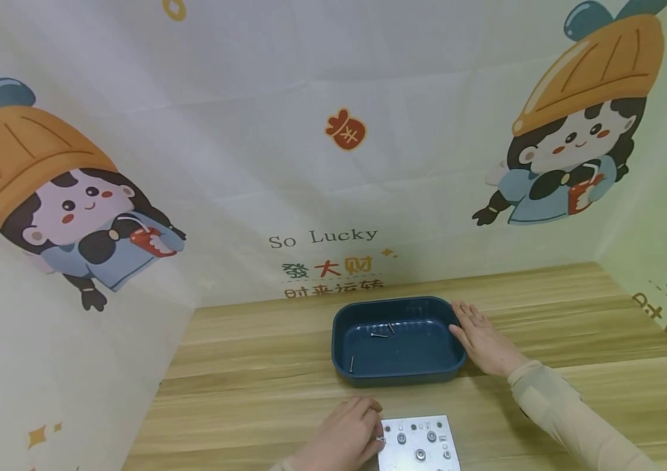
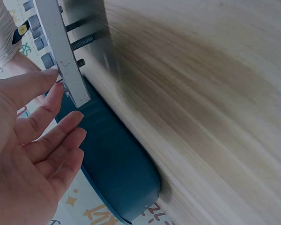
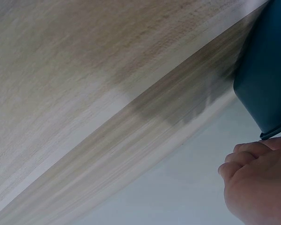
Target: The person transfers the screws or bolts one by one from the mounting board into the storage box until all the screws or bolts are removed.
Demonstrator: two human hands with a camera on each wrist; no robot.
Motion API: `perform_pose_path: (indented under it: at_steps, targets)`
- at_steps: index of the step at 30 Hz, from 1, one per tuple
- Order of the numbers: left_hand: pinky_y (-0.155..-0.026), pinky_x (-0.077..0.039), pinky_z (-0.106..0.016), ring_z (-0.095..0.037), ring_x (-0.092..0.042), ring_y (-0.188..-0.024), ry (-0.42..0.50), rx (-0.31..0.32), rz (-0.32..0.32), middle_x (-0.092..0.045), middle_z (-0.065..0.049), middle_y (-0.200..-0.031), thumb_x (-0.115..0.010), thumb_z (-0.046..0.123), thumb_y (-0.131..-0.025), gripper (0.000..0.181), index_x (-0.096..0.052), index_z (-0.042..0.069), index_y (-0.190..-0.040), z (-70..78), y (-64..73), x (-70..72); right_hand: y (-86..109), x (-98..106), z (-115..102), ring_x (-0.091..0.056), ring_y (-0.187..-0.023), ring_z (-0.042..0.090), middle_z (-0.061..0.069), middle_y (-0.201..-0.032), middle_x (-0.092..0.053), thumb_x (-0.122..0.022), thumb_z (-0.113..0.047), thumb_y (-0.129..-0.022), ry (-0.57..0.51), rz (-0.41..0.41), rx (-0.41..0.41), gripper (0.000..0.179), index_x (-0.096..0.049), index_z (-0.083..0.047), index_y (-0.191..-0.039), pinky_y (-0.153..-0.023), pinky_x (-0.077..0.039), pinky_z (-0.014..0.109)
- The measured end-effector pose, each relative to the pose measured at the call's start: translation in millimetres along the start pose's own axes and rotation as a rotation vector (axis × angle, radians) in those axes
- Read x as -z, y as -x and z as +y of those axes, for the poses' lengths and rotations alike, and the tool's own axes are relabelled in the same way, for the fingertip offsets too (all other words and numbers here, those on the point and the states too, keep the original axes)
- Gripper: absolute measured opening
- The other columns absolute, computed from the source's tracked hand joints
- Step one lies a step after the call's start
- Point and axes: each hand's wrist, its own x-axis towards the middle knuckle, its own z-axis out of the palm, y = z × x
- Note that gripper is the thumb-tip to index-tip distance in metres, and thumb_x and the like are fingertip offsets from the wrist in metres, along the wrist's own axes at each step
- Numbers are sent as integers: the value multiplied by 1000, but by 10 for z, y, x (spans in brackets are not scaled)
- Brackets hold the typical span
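At the bottom of the head view lies a silver metal plate (image 1: pixel 418 445) with several bolts and holes. Threaded bolt ends (image 2: pixel 83 42) stick out of its underside. My left hand (image 1: pixel 345 435) is at the plate's left edge, its thumb and forefinger pinching a small screw (image 1: pixel 379 439) mostly hidden by the fingertips. The other fingers curl loosely. Behind the plate stands a dark blue tray (image 1: pixel 404 378). My right hand (image 1: pixel 483 341) rests against the tray's right rim with its fingers fairly straight.
Several small screws (image 1: pixel 379 335) lie inside the tray. Everything stands on a wood-grain table (image 1: pixel 251 373). A printed cloth (image 1: pixel 239 163) with cartoon figures closes off the back and both sides.
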Motion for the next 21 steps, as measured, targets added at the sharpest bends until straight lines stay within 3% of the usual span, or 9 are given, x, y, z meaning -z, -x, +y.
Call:
perform_pose_path:
  at_steps: [6,16,21]
  targets:
    - [-103,-48,-31,-15,-56,-116,-22,-1,-3,-63,1,-118,-65,23,-94,7,-68,17,-93,12,2,-31,3,10,-13,-25,-139,56,40,-149,-30,-39,-20,-107,-9,5,1,54,-29,17,-145,-114,-24,65]
    - [-97,-49,-28,-14,-57,-113,-139,-49,105,-63,2,-117,-65,23,-91,5,-65,18,-90,17,11,-92,1,7,-1,-24,-140,57,40,-149,-28,-38,-23,-108,-19,0,-7,55,-28,16,-146,-114,-22,66]
    - [-98,-49,-30,-14,-58,-113,-118,-44,119,-64,1,-117,-62,21,-93,6,-65,17,-89,9,4,-84,-1,10,-13,-24,-140,56,40,-150,-29,-39,-22,-107,-14,-2,-5,55,-28,16,-146,-114,-23,65]
